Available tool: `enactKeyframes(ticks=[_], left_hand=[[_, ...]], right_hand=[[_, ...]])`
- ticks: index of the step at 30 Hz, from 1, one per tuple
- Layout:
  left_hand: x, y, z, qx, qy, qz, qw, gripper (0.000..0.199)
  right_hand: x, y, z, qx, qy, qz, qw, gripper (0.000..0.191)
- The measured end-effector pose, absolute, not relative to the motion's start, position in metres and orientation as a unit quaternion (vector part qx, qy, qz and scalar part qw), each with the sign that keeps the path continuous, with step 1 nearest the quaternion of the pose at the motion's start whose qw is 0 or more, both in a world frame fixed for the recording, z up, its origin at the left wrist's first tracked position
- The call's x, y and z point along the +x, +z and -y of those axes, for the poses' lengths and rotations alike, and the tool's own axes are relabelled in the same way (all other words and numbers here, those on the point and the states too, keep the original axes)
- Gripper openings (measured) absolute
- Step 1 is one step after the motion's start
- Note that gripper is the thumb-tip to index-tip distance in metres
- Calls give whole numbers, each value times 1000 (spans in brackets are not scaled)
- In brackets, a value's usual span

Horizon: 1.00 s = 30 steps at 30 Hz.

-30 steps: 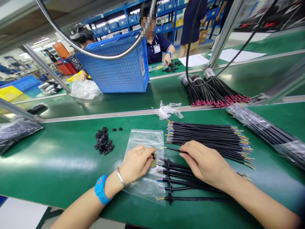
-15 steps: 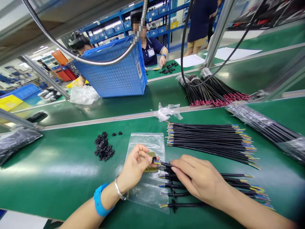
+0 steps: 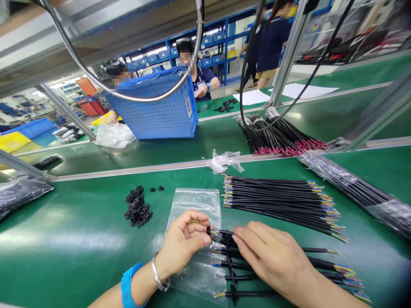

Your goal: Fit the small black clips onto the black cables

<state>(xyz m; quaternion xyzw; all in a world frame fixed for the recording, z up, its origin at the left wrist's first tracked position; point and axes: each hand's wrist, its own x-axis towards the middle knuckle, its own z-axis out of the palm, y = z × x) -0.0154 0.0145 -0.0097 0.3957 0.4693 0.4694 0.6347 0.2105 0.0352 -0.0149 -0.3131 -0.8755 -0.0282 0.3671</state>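
Left hand (image 3: 188,241): thumb and fingers pinch a black grommet (image 3: 208,231) over the bag (image 3: 196,199). Right hand (image 3: 269,252): fingertips pinch a cable (image 3: 226,233) behind its exposed cores (image 3: 216,231), at the bag's right edge. The cable is likely light and springy, the cores soft and easily splayed; grip the jacket (image 3: 229,233) close behind them. Loose cables (image 3: 272,194) lie right of the bag, loose grommets (image 3: 137,209) left.

A broad, bright-blue band (image 3: 130,285) wraps the left forearm (image 3: 111,298), a slim, shiny silver bangle (image 3: 155,272) circling nearer the left hand (image 3: 184,246); the right forearm (image 3: 326,291) is bare.
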Motion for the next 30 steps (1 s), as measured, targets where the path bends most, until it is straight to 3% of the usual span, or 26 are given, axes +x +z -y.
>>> enactKeyframes(ticks=[5,10,17,26,30], left_hand=[[-8,-10,-9,403,458,-487,626,41],[-2,-11,-5,368,458,-443,678,52],[1,-13,-7,407,465,-454,642,33],[3,-6,-1,629,479,-424,441,24],[6,-7,-1,669,465,-419,400,24]], right_hand=[[207,-10,-25,-269,-4,878,396,14],[208,-10,-25,-250,26,881,400,10],[206,-9,-23,-228,-32,887,400,10],[200,-11,-11,-261,74,895,353,23],[199,-14,-12,-260,107,895,347,25]])
